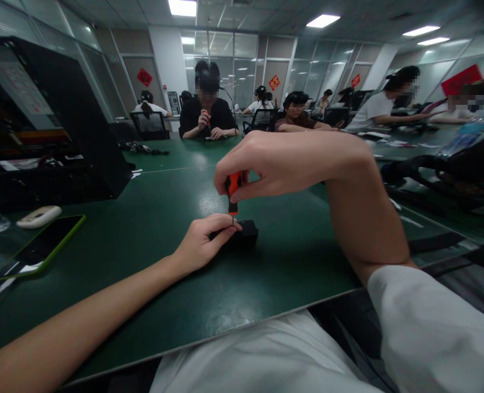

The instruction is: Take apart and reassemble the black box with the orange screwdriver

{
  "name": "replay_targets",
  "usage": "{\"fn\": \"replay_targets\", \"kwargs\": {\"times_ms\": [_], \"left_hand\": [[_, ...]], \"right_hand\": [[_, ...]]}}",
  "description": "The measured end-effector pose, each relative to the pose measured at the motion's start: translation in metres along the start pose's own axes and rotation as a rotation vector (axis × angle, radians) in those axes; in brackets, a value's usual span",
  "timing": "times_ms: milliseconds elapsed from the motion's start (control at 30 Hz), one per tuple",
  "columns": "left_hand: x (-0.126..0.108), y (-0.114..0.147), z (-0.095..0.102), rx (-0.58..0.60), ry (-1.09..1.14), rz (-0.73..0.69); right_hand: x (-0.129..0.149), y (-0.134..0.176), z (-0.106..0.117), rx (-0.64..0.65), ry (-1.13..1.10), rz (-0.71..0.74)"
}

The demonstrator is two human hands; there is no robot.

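Note:
My right hand (262,166) grips an orange and black screwdriver (234,188) from above, its shaft pointing straight down. The screwdriver's tip reaches a small black box-shaped object (248,232) lying on the green tabletop (152,229). Fingers of my left hand (205,237) are closed around the left end of that box, with thumb and forefinger beside the screwdriver's shaft. Whatever the tip rests on is hidden between these fingers.
To the left lie a phone with a green edge (41,248) and a white oval object (39,216). A black open-sided case (74,120) stands behind them. Across the table, a person (207,114) holds an orange tool. Black straps and bags (442,169) crowd the right side.

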State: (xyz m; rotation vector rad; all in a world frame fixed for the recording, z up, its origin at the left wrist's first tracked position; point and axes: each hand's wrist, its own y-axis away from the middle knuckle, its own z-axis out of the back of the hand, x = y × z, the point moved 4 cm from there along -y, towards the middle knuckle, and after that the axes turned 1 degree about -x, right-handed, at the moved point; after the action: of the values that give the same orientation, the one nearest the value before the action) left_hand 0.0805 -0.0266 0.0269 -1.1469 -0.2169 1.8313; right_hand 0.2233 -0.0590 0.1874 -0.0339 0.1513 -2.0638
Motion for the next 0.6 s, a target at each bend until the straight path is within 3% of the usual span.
{"fn": "replay_targets", "kwargs": {"times_ms": [433, 600], "left_hand": [[-0.0010, -0.0010, 0.0012, 0.012, -0.005, 0.079], [0.0009, -0.0009, 0.0006, 0.007, 0.006, 0.055]], "right_hand": [[0.0015, 0.0004, -0.0004, -0.040, -0.037, -0.031], [0.0010, -0.0011, -0.0035, 0.012, 0.011, -0.035]]}}
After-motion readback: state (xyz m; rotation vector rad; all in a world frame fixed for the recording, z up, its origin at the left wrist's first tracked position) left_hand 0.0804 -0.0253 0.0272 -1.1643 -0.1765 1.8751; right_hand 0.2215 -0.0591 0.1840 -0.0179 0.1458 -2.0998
